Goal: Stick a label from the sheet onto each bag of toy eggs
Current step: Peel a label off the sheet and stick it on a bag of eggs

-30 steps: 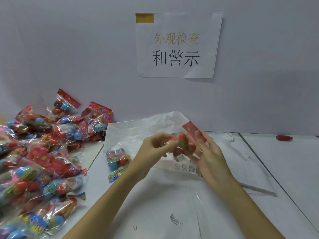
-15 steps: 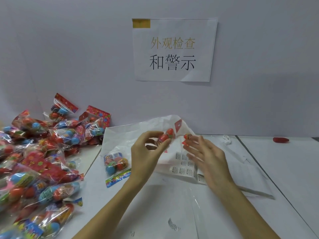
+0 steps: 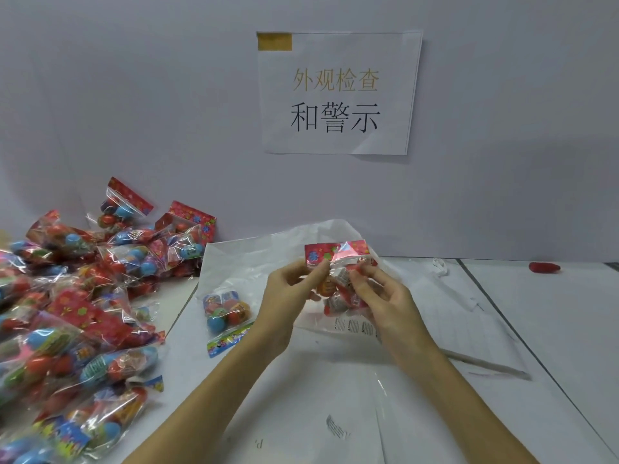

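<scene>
I hold one clear bag of toy eggs (image 3: pixel 338 283) upright above the table, its red printed header on top. My left hand (image 3: pixel 288 296) pinches the bag's left side just under the header. My right hand (image 3: pixel 385 296) grips the right side, fingers curled over the eggs. The label sheet (image 3: pixel 355 326) with small printed warning labels lies under the bag, mostly hidden by my right hand. A second bag (image 3: pixel 226 311) lies flat on the white plastic to the left of my left hand.
A large pile of egg bags (image 3: pixel 77 306) covers the table's left side up to the wall. A crumpled white plastic bag (image 3: pixel 254 262) lies behind my hands. Paper sheets (image 3: pixel 469 329) spread to the right, and a small red object (image 3: pixel 544 267) sits by the wall.
The bag has turned from edge-on to face me with its header up. Both hands have closed on its sides; the right hand had open fingers half a second ago.
</scene>
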Demonstrator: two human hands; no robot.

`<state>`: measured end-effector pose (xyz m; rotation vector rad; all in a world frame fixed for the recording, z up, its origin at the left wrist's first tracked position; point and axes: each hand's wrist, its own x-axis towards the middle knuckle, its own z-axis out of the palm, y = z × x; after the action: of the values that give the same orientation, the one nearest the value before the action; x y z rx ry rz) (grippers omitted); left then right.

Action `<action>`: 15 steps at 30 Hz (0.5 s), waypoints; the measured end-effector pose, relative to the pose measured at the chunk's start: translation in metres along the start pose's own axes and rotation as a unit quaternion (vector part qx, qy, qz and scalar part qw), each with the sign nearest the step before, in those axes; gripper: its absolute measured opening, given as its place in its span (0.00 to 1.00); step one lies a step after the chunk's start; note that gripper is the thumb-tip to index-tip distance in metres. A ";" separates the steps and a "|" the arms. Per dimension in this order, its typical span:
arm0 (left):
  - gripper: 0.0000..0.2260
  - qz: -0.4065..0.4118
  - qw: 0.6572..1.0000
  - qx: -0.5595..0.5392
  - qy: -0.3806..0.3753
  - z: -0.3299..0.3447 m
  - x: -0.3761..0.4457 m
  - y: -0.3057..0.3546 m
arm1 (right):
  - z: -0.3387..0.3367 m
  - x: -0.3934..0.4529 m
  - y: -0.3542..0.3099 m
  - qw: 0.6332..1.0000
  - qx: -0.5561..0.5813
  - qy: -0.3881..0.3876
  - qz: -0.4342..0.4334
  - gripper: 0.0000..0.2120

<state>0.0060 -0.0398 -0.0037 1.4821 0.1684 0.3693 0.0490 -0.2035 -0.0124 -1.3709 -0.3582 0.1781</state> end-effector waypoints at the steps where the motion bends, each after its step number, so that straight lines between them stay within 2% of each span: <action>1: 0.16 -0.017 0.999 -0.029 0.010 -0.003 0.001 0.001 | -0.002 0.000 -0.001 1.000 -0.003 -0.007 0.007 0.20; 3: 0.09 -0.038 0.996 -0.078 0.032 -0.006 0.002 0.002 | -0.003 -0.003 -0.001 0.999 -0.005 -0.031 0.025 0.20; 4: 0.08 -0.043 0.996 -0.066 0.039 -0.007 0.002 0.002 | -0.003 -0.004 0.000 0.998 -0.005 -0.048 0.043 0.19; 6: 0.13 -0.025 0.998 0.017 0.059 -0.006 0.003 0.002 | -0.005 -0.005 -0.001 0.993 0.012 -0.081 0.089 0.17; 8: 0.18 0.020 0.983 0.159 0.088 -0.010 0.005 0.004 | -0.014 -0.003 -0.012 0.982 0.111 -0.080 0.131 0.18; 9: 0.19 0.055 0.944 0.309 0.103 -0.016 0.006 0.005 | -0.023 -0.002 -0.022 0.962 0.219 -0.078 0.143 0.19; 10: 0.20 0.083 0.848 0.510 0.118 -0.023 0.006 0.007 | -0.033 -0.001 -0.033 0.916 0.360 -0.103 0.141 0.19; 11: 0.20 0.077 0.734 0.665 0.118 -0.031 0.006 0.009 | -0.043 -0.002 -0.042 0.842 0.504 -0.151 0.124 0.20; 12: 0.21 0.024 0.655 0.748 0.103 -0.038 0.005 0.012 | -0.049 -0.005 -0.048 0.758 0.609 -0.209 0.102 0.20; 13: 0.22 -0.054 0.619 0.779 0.085 -0.042 0.003 0.016 | -0.052 -0.008 -0.052 0.705 0.657 -0.250 0.091 0.20; 14: 0.24 -0.116 0.611 0.779 0.076 -0.045 0.001 0.017 | -0.054 -0.009 -0.052 0.690 0.666 -0.266 0.094 0.22; 15: 0.25 -0.155 0.617 0.768 0.074 -0.048 0.001 0.016 | -0.055 -0.009 -0.047 0.694 0.657 -0.275 0.105 0.25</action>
<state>-0.0117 0.0066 0.0081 3.0581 1.0790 -0.0570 0.0562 -0.2660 0.0235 0.1360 -0.4205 0.8676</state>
